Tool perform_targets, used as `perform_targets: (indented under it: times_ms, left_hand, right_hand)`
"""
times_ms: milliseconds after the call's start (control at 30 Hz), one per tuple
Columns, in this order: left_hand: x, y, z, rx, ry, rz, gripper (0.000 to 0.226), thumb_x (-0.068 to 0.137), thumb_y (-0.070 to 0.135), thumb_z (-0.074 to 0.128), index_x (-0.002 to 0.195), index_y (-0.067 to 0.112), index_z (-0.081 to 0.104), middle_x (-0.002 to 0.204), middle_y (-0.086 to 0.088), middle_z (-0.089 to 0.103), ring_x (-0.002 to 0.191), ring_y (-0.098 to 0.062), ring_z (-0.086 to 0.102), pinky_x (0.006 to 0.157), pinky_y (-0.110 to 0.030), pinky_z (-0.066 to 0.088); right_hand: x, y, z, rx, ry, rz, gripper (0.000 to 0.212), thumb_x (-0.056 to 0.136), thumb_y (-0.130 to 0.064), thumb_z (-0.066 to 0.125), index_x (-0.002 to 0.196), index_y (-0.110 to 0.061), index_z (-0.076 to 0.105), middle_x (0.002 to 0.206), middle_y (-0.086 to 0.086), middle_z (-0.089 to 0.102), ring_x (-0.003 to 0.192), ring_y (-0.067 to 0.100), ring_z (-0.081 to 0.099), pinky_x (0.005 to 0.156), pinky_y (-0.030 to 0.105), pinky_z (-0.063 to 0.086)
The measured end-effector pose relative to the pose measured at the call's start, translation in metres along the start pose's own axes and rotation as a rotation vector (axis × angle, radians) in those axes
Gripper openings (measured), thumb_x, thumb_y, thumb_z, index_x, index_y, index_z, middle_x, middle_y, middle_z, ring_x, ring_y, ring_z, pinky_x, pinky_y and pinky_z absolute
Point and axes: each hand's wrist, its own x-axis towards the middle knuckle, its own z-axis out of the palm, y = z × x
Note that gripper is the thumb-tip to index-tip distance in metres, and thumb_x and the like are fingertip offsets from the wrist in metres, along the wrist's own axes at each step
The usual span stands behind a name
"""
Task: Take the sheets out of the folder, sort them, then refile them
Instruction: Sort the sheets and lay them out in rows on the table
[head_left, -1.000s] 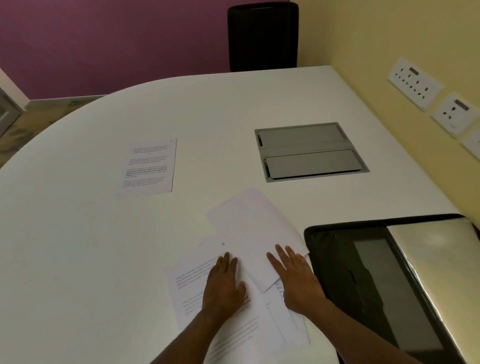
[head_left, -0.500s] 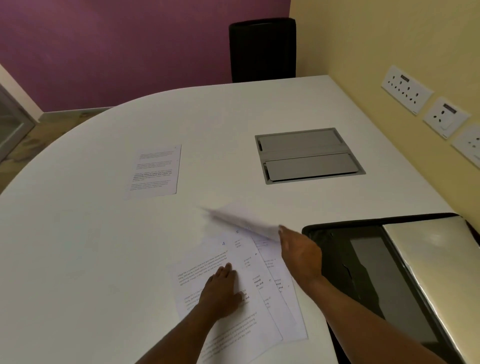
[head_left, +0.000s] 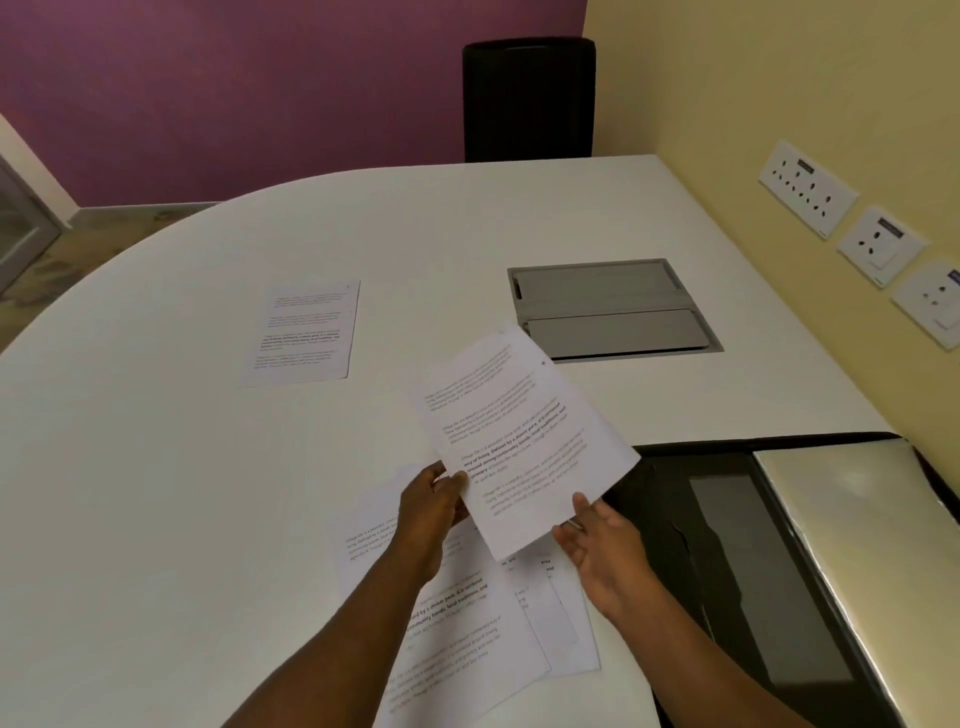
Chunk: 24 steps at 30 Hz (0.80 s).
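A printed sheet (head_left: 519, 436) is held up above the white table (head_left: 156, 467), text side facing me. My left hand (head_left: 434, 506) pinches its lower left edge. My right hand (head_left: 597, 545) supports its lower right corner from beneath, thumb on the paper. Under my arms lies a loose pile of printed sheets (head_left: 483, 623), fanned out on the table. One single printed sheet (head_left: 304, 332) lies flat farther off to the left. The open black folder (head_left: 727, 545) rests at the table's right edge, with a shiny silvery flap (head_left: 857, 545) on its right half.
A grey cable hatch (head_left: 608, 309) is set into the tabletop behind the held sheet. A black chair (head_left: 527, 98) stands at the far edge. Wall sockets (head_left: 805, 189) line the yellow wall on the right.
My right hand lifted the top blank-side sheet off the pile and turned it text side up. My left hand left the pile and took the sheet's lower left edge.
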Motion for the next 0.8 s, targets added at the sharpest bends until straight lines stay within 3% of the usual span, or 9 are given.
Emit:
perform_targets:
  times_ms: [133, 400, 567, 700, 800]
  left_hand:
    - [0.001, -0.006, -0.009, 0.035, 0.077, -0.036, 0.026, 0.096, 0.007, 0.053, 0.119, 0.019, 0.056, 0.112, -0.001, 0.068, 0.098, -0.020, 0.068, 0.083, -0.037, 0.058]
    - [-0.002, -0.029, -0.041, 0.156, 0.137, -0.122, 0.022, 0.097, 0.006, 0.051, 0.115, 0.016, 0.060, 0.110, -0.004, 0.068, 0.098, -0.023, 0.067, 0.088, -0.044, 0.056]
    - [-0.007, -0.043, -0.062, 0.208, 0.175, -0.167, 0.022, 0.096, 0.005, 0.050, 0.109, 0.019, 0.062, 0.108, -0.003, 0.069, 0.099, -0.024, 0.065, 0.086, -0.042, 0.055]
    - [-0.016, -0.048, -0.076, 0.213, 0.236, -0.164, 0.022, 0.092, 0.000, 0.047, 0.097, 0.014, 0.064, 0.099, -0.003, 0.068, 0.088, -0.023, 0.064, 0.064, -0.029, 0.051]
    - [-0.018, -0.058, -0.092, 0.282, 0.325, -0.161, 0.020, 0.087, 0.002, 0.046, 0.095, 0.003, 0.064, 0.098, -0.013, 0.068, 0.083, -0.025, 0.062, 0.068, -0.035, 0.050]
  right_hand:
    - [-0.001, 0.025, -0.015, -0.037, -0.010, 0.093, 0.019, 0.094, -0.016, 0.061, 0.112, -0.014, 0.065, 0.104, 0.010, 0.073, 0.100, 0.028, 0.067, 0.085, 0.036, 0.055]
    - [0.022, 0.034, -0.050, -0.053, 0.151, 0.133, 0.029, 0.092, -0.018, 0.065, 0.119, -0.008, 0.061, 0.106, 0.015, 0.071, 0.098, 0.031, 0.067, 0.077, 0.038, 0.055]
    - [0.023, 0.038, -0.054, -0.277, 0.117, 0.130, 0.025, 0.093, -0.017, 0.063, 0.116, -0.007, 0.062, 0.102, 0.013, 0.072, 0.093, 0.028, 0.069, 0.070, 0.033, 0.056]
    - [0.019, 0.049, -0.042, -0.489, 0.051, 0.135, 0.016, 0.097, -0.015, 0.058, 0.110, -0.008, 0.063, 0.097, 0.010, 0.073, 0.085, 0.026, 0.071, 0.063, 0.029, 0.057]
    - [0.018, 0.060, -0.034, -0.674, -0.006, 0.135, 0.015, 0.097, -0.016, 0.056, 0.106, -0.009, 0.066, 0.094, 0.008, 0.073, 0.082, 0.023, 0.071, 0.066, 0.026, 0.057]
